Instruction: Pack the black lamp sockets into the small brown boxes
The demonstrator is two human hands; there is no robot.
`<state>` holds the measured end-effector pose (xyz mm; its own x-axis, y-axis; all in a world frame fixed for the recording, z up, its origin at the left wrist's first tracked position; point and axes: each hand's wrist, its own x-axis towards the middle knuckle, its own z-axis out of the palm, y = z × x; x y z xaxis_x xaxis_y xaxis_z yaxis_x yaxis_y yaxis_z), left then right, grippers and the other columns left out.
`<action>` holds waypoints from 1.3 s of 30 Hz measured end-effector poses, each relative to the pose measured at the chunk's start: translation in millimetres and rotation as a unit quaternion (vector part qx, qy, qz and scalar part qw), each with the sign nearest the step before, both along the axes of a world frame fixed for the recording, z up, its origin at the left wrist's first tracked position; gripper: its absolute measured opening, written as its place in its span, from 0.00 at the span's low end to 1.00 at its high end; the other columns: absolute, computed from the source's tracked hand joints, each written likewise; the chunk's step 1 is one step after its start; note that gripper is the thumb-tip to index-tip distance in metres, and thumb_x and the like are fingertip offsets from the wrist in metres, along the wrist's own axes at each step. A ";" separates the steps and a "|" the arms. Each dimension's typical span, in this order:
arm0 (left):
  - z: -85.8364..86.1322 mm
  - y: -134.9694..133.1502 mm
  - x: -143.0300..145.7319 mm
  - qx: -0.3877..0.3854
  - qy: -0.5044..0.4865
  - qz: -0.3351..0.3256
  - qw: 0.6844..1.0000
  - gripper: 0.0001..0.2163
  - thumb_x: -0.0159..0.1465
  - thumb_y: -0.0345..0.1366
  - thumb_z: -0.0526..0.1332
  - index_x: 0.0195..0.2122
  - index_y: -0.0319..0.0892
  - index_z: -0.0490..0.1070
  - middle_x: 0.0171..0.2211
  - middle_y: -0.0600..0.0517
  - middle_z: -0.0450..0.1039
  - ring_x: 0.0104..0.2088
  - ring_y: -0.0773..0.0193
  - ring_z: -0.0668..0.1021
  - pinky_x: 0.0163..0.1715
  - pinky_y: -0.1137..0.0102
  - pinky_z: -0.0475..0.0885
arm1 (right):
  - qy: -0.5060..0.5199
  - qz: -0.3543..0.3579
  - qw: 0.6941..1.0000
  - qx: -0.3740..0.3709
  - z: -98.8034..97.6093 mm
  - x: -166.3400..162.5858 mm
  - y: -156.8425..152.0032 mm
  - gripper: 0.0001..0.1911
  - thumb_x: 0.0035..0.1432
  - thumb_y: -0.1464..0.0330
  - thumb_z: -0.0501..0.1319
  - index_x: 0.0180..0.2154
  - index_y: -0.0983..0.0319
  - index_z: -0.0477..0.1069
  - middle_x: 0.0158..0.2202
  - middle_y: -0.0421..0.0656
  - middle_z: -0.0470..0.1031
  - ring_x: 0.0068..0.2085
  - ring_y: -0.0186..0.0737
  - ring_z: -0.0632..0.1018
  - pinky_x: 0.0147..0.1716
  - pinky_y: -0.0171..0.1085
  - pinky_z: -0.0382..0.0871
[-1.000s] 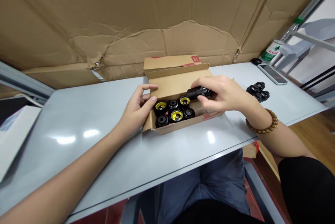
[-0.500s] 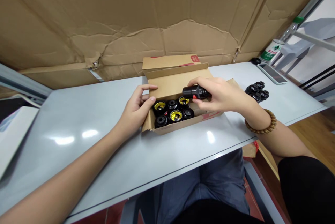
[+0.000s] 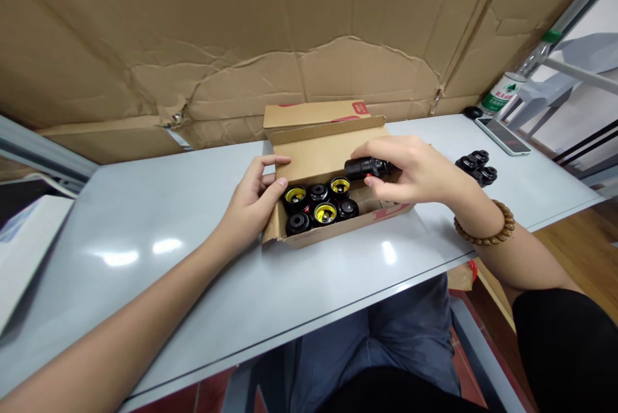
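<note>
An open cardboard box lies on the grey table. Its left half holds several round black parts, some with yellow centres. My left hand grips the box's left end, thumb on the rim and fingers curled around the side. My right hand hovers over the box's right half, closed on a black cylindrical part that lies sideways and shows a red spot.
A cluster of black parts sits on the table to the right. Beyond it lie a phone and a plastic bottle. Crumpled cardboard sheets wall off the back. White paper lies at the far left.
My right hand first moved the black part leftward over the box, then brought it back right and lower. My left hand stayed on the box.
</note>
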<state>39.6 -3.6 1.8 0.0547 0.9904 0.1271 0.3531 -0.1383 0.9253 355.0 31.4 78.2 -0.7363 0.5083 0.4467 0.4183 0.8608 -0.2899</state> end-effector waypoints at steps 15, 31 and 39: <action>2.8 -1.1 0.1 0.011 0.030 0.001 0.999 0.21 0.73 0.48 0.61 0.63 0.46 0.68 0.41 0.49 0.83 0.38 0.52 0.85 0.37 0.60 0.81 | -0.154 -0.086 0.963 -0.205 14.3 2.6 -4.7 0.13 0.68 0.60 0.68 0.50 0.57 0.77 0.34 0.40 0.82 0.34 0.42 0.80 0.34 0.39 0.65; 6.8 -2.5 2.2 0.018 0.056 -0.003 0.998 0.22 0.73 0.50 0.61 0.63 0.45 0.68 0.42 0.48 0.84 0.40 0.51 0.84 0.40 0.60 0.79 | -0.166 -0.079 0.962 -0.203 -10.6 -4.1 4.2 0.18 0.65 0.69 0.68 0.57 0.57 0.78 0.31 0.37 0.78 0.32 0.39 0.77 0.35 0.38 0.65; 7.1 -2.7 2.2 0.029 0.061 -0.010 0.998 0.22 0.74 0.51 0.59 0.62 0.45 0.69 0.43 0.47 0.84 0.42 0.49 0.84 0.43 0.58 0.79 | -0.165 -0.089 0.967 -0.172 -15.9 -5.1 5.6 0.22 0.63 0.73 0.66 0.58 0.56 0.76 0.30 0.36 0.79 0.32 0.40 0.78 0.35 0.38 0.64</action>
